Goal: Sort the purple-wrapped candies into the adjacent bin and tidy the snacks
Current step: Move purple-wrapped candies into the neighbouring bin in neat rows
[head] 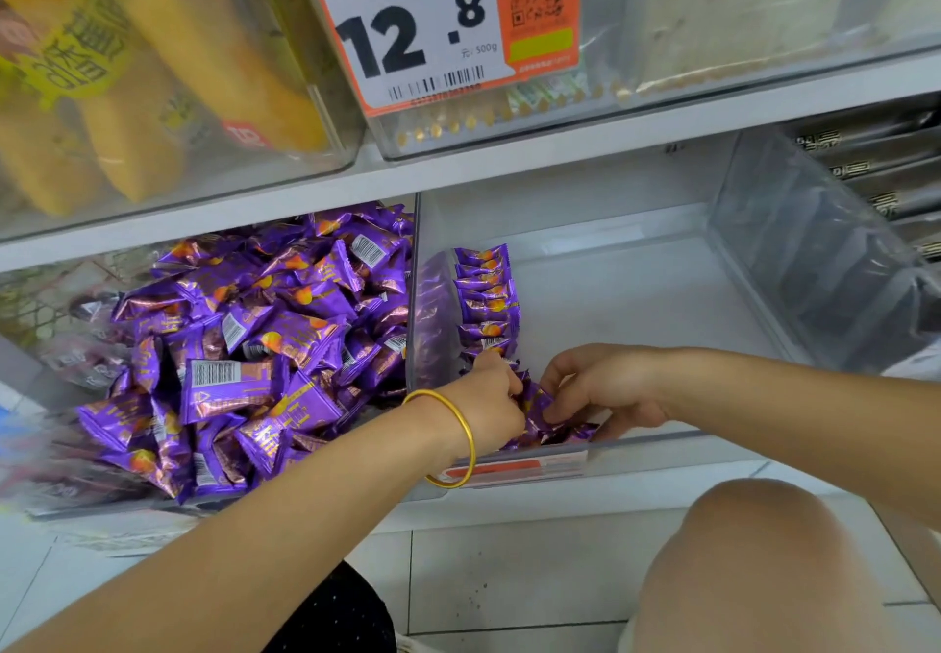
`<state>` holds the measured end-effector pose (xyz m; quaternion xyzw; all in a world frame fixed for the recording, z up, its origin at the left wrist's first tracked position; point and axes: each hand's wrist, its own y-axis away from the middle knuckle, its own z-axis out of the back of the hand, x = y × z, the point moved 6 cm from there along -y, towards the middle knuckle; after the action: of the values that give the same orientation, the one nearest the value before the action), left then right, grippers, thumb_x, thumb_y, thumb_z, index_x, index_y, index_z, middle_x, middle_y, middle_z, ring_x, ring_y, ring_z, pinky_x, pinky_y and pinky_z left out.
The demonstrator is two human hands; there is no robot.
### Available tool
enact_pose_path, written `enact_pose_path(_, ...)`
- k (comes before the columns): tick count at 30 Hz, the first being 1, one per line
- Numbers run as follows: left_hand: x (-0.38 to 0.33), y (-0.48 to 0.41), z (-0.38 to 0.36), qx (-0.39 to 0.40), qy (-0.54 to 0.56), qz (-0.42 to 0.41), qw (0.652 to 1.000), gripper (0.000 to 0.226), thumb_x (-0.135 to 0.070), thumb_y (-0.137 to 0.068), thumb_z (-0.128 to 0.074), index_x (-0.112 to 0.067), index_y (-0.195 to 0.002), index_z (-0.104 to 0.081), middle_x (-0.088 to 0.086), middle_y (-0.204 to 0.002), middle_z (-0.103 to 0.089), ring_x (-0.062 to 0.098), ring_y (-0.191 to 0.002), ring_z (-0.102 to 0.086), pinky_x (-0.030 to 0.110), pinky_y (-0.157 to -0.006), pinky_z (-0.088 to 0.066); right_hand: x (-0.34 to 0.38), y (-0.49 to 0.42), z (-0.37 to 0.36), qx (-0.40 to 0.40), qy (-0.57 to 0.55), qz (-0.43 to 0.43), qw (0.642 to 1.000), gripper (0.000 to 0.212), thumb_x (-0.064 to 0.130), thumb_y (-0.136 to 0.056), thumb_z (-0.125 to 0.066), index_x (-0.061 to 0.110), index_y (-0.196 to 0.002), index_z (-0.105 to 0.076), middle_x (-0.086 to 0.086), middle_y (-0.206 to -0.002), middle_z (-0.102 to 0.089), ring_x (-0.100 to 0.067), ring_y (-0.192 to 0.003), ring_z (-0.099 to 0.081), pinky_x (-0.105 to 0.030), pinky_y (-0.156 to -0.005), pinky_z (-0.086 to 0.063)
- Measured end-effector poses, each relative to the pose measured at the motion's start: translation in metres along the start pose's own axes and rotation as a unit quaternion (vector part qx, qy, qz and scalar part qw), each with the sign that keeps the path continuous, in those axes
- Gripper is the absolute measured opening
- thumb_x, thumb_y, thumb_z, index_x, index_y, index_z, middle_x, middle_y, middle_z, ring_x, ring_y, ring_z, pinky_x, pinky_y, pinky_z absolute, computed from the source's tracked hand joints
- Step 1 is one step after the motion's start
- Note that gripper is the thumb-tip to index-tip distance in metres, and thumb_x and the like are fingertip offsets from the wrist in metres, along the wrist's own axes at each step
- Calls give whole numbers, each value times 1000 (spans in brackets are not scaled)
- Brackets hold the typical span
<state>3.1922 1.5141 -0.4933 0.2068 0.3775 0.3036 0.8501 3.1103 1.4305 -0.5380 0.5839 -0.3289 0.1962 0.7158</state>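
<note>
Both my arms reach forward into the bin (636, 270), hands meeting at its front-left corner. My left grip (491, 398) (gold bangle (453, 441) on that wrist) is curled round a bunch of purple candies (540, 416), and my right grip (601, 388) pinches the same bunch from the other side. Behind them a row (486, 296) of candies stands on edge along the bin's left wall, running front to back, each packet's long axis crosswise. Beyond that wall a heap (265, 347) lies pointing every way.
</note>
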Motion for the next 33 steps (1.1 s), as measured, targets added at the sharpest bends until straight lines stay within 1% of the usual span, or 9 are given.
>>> enact_pose_path(6, -10, 2, -2, 14, -131, -43, 990, 31, 3, -90, -40, 0, -113, -61, 14, -107, -59, 22, -96, -53, 27, -83, -44, 6, -4, -6, -41, 144, 66, 986, 21, 9, -83, -67, 18, -74, -51, -1, -75, -51, -12, -60, -50, -18, -44, -46)
enact_pose_path(11, -5, -9, -7, 36, -237, -47, 970, 33, -10, -96, -39, -2, -121, -59, 5, -98, -48, 18, -89, -44, 28, -85, -41, 7, 10, -5, 30, 86, 43, 995, 16, 0, -81, -67, 10, -88, -57, -7, -82, -59, -14, -66, -57, -18, -54, -52)
enact_pose_path(15, -13, 0, -5, 35, -243, -86, 966, 32, -5, -93, -39, -1, -115, -62, 9, -97, -52, 20, -90, -47, 27, -82, -41, 6, 12, -2, 3, 212, 56, 976, 39, -6, -71, -72, 14, -101, -56, 0, -84, -58, -11, -66, -55, -16, -52, -47)
enact_pose_path(18, -33, 32, 17, -93, -200, -232, 947, 33, 0, -86, -41, -2, -107, -67, 12, -108, -62, 24, -103, -55, 23, -92, -37, 11, 12, -7, -18, 267, 88, 959, 33, -1, -75, -71, 13, -102, -59, 3, -81, -60, -12, -66, -55, -15, -51, -44)
enact_pose_path(20, -38, 62, 45, -246, -163, -352, 888, 33, -2, -77, -42, -4, -98, -69, 11, -108, -66, 21, -104, -56, 16, -94, -34, 16, 14, -9, -29, 311, 113, 943, 27, 4, -79, -69, 12, -103, -61, 4, -81, -59, -12, -70, -55, -11, -52, -39)
enact_pose_path(22, -20, 78, 66, -375, -161, -373, 833, 31, -2, -77, -45, -6, -97, -68, 9, -113, -64, 17, -109, -49, 12, -100, -27, 18, 14, -10, -38, 311, 126, 941, 21, 7, -80, -68, 16, -98, -60, 8, -75, -56, -6, -62, -50, -6, -45, -34)
enact_pose_path(23, -7, 80, 73, -405, -145, -351, 832, 30, -5, -79, -46, -8, -101, -67, 9, -118, -61, 16, -112, -45, 10, -102, -24, 19, 15, -11, -35, 299, 123, 946, 19, 8, -81, -68, 16, -95, -59, 9, -72, -54, -4, -58, -47, -6, -43, -32)
enact_pose_path(28, 27, 72, 64, -427, -62, -297, 852, 37, -20, -86, -41, -9, -115, -61, 11, -130, -50, 15, -122, -39, 9, -106, -18, 20, 14, -16, -17, 238, 101, 966, 23, 19, -80, -72, 5, -97, -65, -3, -78, -62, -14, -66, -53, -19, -54, -41)
enact_pose_path(33, 28, 67, 58, -441, -42, -300, 845, 36, -15, -86, -39, -8, -114, -61, 13, -130, -48, 18, -122, -38, 10, -107, -18, 22, 8, -22, -45, 190, 72, 978, 17, 23, -81, -72, 10, -73, -64, -6, -67, -56, -16, -61, -48, -18, -52, -37)
